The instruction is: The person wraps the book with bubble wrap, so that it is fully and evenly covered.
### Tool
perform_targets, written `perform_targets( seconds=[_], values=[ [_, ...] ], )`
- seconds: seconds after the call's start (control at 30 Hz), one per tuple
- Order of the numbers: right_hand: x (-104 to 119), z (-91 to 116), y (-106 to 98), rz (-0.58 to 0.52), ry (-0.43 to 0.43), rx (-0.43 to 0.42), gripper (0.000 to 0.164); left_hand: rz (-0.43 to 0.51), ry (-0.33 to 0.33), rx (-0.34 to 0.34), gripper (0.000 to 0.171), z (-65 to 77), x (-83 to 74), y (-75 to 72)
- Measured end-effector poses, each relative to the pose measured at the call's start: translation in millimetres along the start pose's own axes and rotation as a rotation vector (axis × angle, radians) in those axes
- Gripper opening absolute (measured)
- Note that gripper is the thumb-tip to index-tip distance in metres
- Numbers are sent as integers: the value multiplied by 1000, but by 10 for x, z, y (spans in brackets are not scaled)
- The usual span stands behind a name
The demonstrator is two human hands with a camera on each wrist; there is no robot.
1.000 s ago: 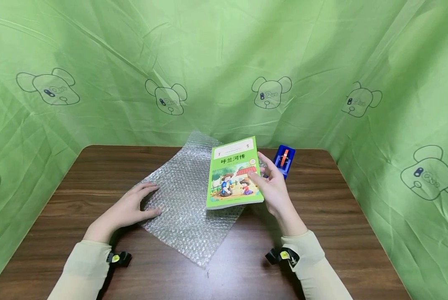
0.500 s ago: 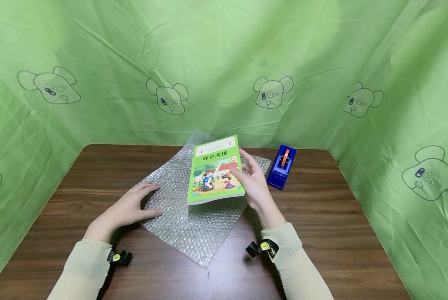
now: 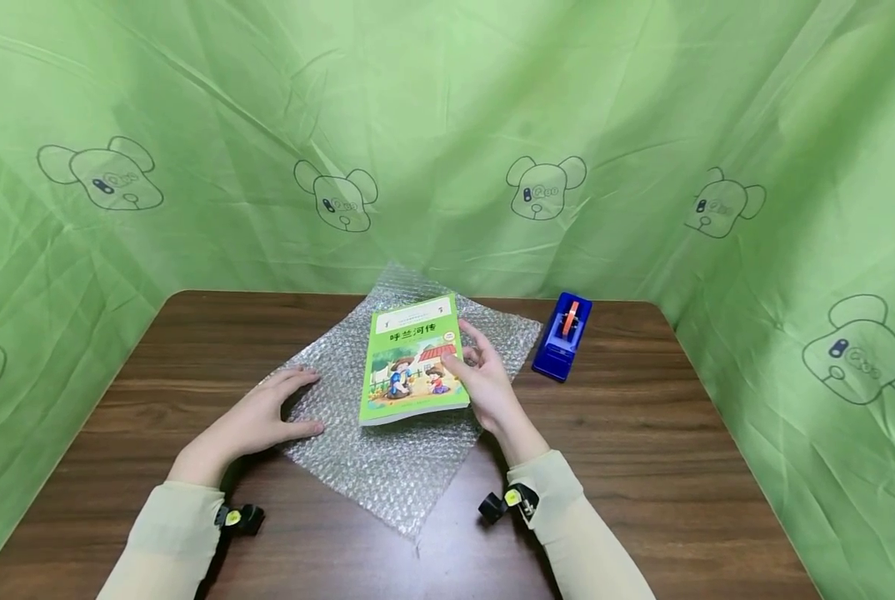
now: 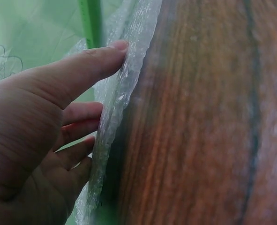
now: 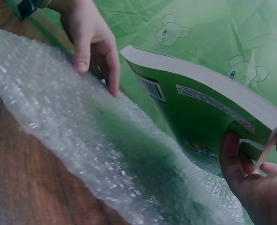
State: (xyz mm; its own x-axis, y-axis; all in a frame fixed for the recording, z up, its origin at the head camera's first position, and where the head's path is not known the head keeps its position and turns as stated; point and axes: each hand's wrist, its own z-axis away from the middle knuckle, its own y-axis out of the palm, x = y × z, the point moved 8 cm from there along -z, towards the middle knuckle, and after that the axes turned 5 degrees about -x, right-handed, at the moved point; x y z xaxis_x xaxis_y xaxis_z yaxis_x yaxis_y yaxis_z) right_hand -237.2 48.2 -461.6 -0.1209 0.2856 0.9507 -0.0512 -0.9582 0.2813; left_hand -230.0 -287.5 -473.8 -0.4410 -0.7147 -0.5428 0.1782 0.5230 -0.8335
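Note:
A green paperback book with a farm picture on its cover is held by my right hand, thumb on the front and fingers behind its right edge. In the right wrist view the book is tilted, its back cover facing a sheet of bubble wrap, with a gap visible between them. The bubble wrap lies on the table like a diamond. On its left corner rests my left hand, fingers and thumb spread and touching the sheet; the left wrist view shows these fingertips on the wrap's edge.
A blue tape dispenser with an orange roll stands right of the bubble wrap. The brown wooden table is enclosed by green cloth printed with bear-head outlines at the back and sides.
My right hand has carried the book left over the middle of the bubble wrap, then a little lower. The tape dispenser is now fully uncovered. My left hand has stayed in place.

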Motion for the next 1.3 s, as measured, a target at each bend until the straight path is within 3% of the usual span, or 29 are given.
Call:
perform_targets(
  seconds=[0.37,0.97,1.3],
  values=[
    [-165,-25,74,78,22,32,79,2,-15,7,88,-7,13,3],
    [-275,-17,-21,371,70,7,76,-6,-15,11,90,-25,35,14],
    [-255,7,-13,490,93,67,78,4,-2,-2,88,-31,45,31]
  ],
)
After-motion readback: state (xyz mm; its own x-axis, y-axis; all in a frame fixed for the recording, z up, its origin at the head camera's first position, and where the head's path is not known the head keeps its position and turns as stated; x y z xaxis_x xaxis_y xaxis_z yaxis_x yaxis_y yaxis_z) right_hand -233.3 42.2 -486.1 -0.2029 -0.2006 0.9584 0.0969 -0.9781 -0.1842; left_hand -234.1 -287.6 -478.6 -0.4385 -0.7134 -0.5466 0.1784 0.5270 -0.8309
